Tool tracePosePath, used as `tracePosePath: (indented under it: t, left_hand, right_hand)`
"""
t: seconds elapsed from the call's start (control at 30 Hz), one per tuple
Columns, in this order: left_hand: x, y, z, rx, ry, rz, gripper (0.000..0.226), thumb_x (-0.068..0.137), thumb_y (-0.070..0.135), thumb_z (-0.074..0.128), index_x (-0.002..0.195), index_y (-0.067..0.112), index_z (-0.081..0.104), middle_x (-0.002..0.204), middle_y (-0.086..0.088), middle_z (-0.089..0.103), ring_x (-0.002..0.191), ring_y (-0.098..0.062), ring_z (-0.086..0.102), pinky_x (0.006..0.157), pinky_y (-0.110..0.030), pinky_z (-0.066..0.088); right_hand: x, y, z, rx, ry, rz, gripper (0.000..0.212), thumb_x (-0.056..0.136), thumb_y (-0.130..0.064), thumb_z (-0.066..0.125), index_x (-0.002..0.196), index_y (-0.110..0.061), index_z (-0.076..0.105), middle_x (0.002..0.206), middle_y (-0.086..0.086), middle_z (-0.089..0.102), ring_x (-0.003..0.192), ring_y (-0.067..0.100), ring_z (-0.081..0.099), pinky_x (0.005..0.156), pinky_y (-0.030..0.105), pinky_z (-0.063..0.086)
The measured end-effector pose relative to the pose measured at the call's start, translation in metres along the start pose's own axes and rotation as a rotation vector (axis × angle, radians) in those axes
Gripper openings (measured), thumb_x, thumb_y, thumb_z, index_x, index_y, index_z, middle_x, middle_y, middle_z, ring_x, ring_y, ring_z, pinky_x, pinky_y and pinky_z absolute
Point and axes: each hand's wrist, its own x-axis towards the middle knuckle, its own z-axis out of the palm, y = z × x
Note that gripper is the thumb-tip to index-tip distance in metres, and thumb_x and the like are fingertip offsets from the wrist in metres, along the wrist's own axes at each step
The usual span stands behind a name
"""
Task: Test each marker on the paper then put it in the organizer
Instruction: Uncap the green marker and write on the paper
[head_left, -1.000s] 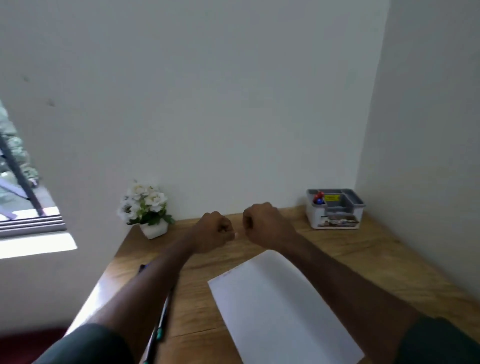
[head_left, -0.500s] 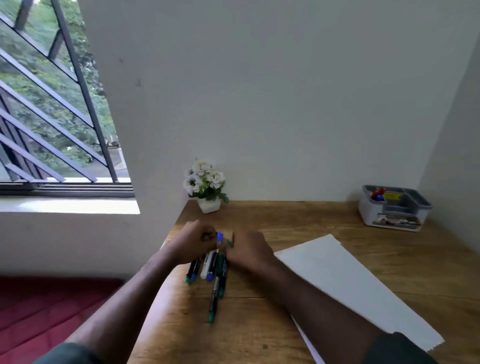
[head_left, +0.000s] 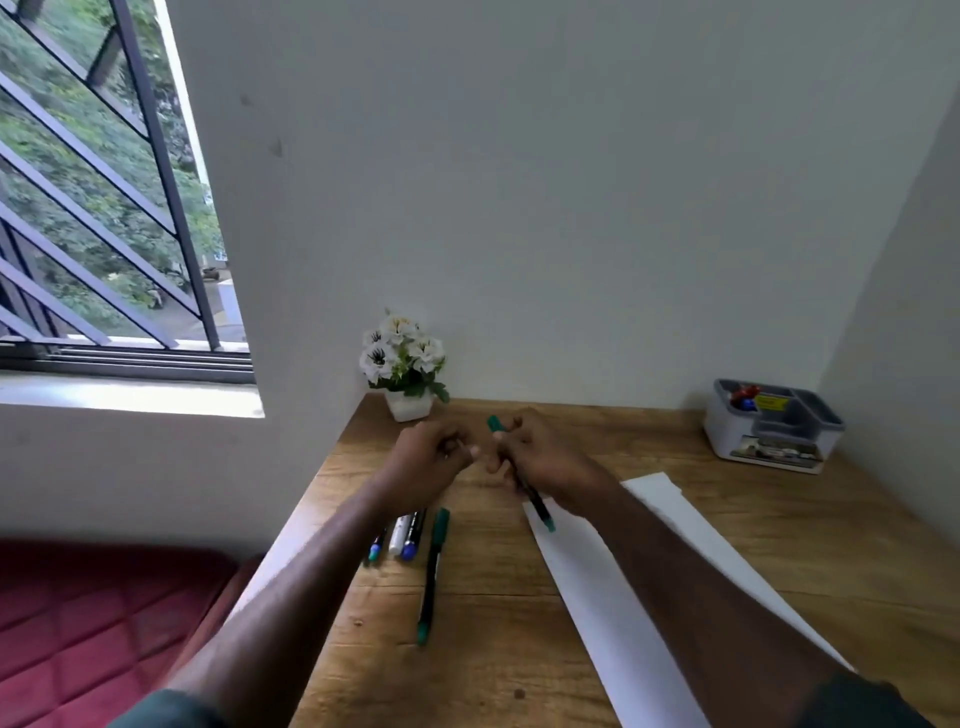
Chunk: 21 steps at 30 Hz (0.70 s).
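Marker in the right hand: green, slim, rigid barrel, likely light and a little slick; best held mid-barrel, as now. Green end sticks out above the fist toward the far side, the other end pokes out below, over the far left corner of the paper. Right hand curled closed around it.

Left hand just to the left, close to the right one, fingers curled in, thumb and fingertips pinched; whether anything small sits in that pinch, cannot tell. Cap looks on or just coming off, unclear.

Spare markers lie on the table under the left forearm, partly hidden; one long green marker lies apart, nearer. Paper is thin and floppy, unweighted, may slide under a pen stroke.

Organizer stands far right near the wall, well apart from the hands.
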Motion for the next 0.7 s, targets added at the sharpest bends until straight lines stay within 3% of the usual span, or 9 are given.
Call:
tracePosePath:
  t: [0.13, 0.27, 0.4, 0.47, 0.6, 0.7]
  left_hand:
    - [0.015, 0.022, 0.033, -0.239, 0.02, 0.017, 0.008, 0.096, 0.024, 0.061, 0.102, 0.028, 0.064, 0.078, 0.006, 0.066, 0.069, 0.0, 0.06, 0.063, -0.016, 0.046]
    - [0.028, 0.032, 0.056, -0.352, -0.064, 0.136, 0.014, 0.097, 0.015, 0.058, 0.097, 0.018, 0.072, 0.076, 0.0, 0.069, 0.069, -0.009, 0.063, 0.064, -0.03, 0.052]
    - [0.032, 0.03, 0.064, -0.422, -0.079, 0.147, 0.011, 0.094, 0.009, 0.063, 0.091, 0.008, 0.074, 0.076, -0.007, 0.07, 0.068, -0.012, 0.063, 0.063, -0.026, 0.051]
    - [0.033, 0.026, 0.064, -0.438, -0.1, 0.121, 0.011, 0.093, 0.012, 0.066, 0.087, 0.01, 0.075, 0.077, -0.007, 0.071, 0.068, -0.013, 0.063, 0.064, -0.028, 0.052]
    - [0.034, 0.01, 0.064, -0.433, -0.038, 0.015, 0.019, 0.095, 0.026, 0.062, 0.081, 0.017, 0.072, 0.073, -0.001, 0.069, 0.068, -0.013, 0.06, 0.068, -0.039, 0.05]
    - [0.037, 0.006, 0.062, -0.455, 0.044, -0.102, 0.018, 0.099, 0.023, 0.055, 0.086, 0.017, 0.066, 0.068, 0.011, 0.065, 0.067, -0.005, 0.057, 0.066, -0.026, 0.047]
  right_hand:
    - [-0.014, 0.009, -0.039, -0.228, 0.015, -0.109, 0.032, 0.106, -0.031, 0.046, 0.102, -0.009, 0.069, 0.077, -0.002, 0.066, 0.063, 0.008, 0.052, 0.061, 0.028, 0.041]
    - [-0.021, 0.028, -0.06, -0.508, 0.087, -0.318, 0.026, 0.105, -0.029, 0.047, 0.081, -0.037, 0.056, 0.078, -0.016, 0.059, 0.074, 0.002, 0.055, 0.07, 0.03, 0.043]
    - [-0.023, 0.049, -0.063, -0.597, 0.145, -0.425, 0.016, 0.101, -0.042, 0.046, 0.103, -0.042, 0.062, 0.097, -0.024, 0.066, 0.092, -0.001, 0.06, 0.077, 0.03, 0.05]
    - [-0.021, 0.054, -0.062, -0.565, 0.125, -0.429, 0.015, 0.101, -0.042, 0.048, 0.106, -0.041, 0.063, 0.098, -0.027, 0.064, 0.093, -0.002, 0.059, 0.077, 0.029, 0.049]
    - [-0.021, 0.061, -0.07, -0.492, 0.054, -0.381, 0.019, 0.101, -0.022, 0.05, 0.117, -0.027, 0.061, 0.084, -0.016, 0.06, 0.074, -0.001, 0.055, 0.068, 0.024, 0.042]
    - [-0.029, 0.06, -0.087, -0.339, 0.077, -0.335, 0.028, 0.101, -0.001, 0.043, 0.122, -0.017, 0.051, 0.079, -0.001, 0.058, 0.061, 0.0, 0.054, 0.058, 0.02, 0.046]
